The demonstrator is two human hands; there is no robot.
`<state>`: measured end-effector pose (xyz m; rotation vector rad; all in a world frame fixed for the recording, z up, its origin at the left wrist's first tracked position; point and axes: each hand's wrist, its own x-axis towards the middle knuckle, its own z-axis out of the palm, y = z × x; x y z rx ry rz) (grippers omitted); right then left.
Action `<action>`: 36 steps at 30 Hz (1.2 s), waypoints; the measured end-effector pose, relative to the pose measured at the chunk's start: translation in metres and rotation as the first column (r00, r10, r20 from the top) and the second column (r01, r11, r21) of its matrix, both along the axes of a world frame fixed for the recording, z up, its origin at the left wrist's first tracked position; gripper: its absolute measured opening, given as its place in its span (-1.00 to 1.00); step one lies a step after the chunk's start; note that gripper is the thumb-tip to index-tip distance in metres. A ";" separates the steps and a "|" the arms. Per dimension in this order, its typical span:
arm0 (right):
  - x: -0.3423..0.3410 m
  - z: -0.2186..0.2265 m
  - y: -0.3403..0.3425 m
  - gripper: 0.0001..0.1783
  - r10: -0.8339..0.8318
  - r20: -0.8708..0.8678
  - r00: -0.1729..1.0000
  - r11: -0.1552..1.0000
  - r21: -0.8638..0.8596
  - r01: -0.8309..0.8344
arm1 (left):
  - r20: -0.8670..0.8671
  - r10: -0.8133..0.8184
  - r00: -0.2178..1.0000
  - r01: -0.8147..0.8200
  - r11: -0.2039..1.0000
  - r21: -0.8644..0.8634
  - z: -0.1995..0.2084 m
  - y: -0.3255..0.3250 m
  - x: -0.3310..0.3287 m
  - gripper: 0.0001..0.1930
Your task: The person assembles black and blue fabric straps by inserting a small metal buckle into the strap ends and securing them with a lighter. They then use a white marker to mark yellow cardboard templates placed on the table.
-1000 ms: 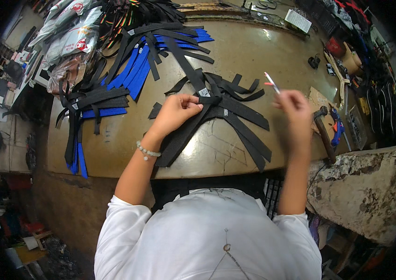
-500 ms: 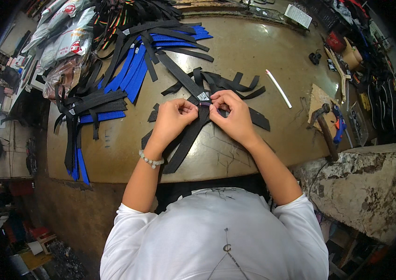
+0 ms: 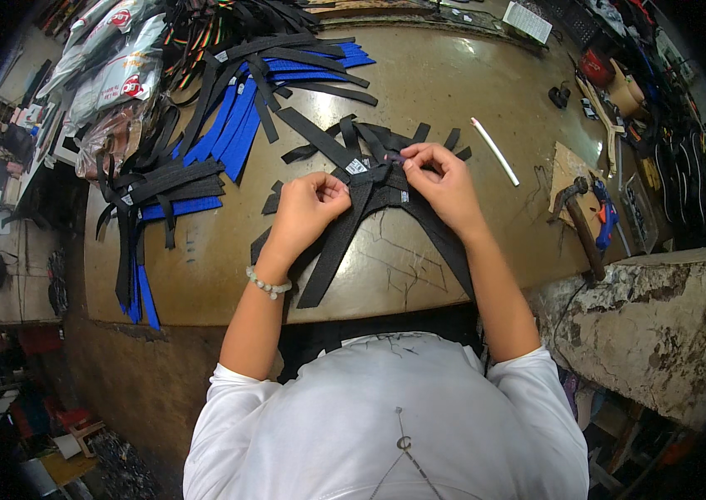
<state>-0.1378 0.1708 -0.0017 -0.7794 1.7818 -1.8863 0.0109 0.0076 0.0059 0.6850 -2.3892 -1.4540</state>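
Observation:
A bundle of black webbing straps [image 3: 328, 262] lies crossed on the table in front of me, its ends fanning out several ways. A small white label [image 3: 357, 167] shows near the crossing. My left hand [image 3: 311, 208] is closed, thumb and finger pinching a strap's edge left of the crossing. On the other side my right hand [image 3: 444, 187] pinches a black strap at the upper right of the crossing. Below that hand another strap [image 3: 444, 250] slants toward the table's near edge. What lies inside each pinch is mostly covered by fingers.
Black and blue straps [image 3: 240, 125] are heaped at the left, beside plastic-wrapped packages [image 3: 124, 83]. To the right lie a white pen-like stick [image 3: 496, 152], a hammer [image 3: 582, 229] and a blue-and-red tool [image 3: 605, 212]. A worn block [image 3: 636, 333] stands at the near right.
My right hand has moved right and slightly up with a strap. A strap end now slants down to the right, and a second label shows. My left hand has barely moved.

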 end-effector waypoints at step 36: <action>0.006 -0.014 0.003 -0.84 0.073 -0.425 0.902 0.992 0.124 -0.021 | -0.142 -0.240 0.960 0.152 0.878 -0.454 0.018 0.010 -0.016 -0.89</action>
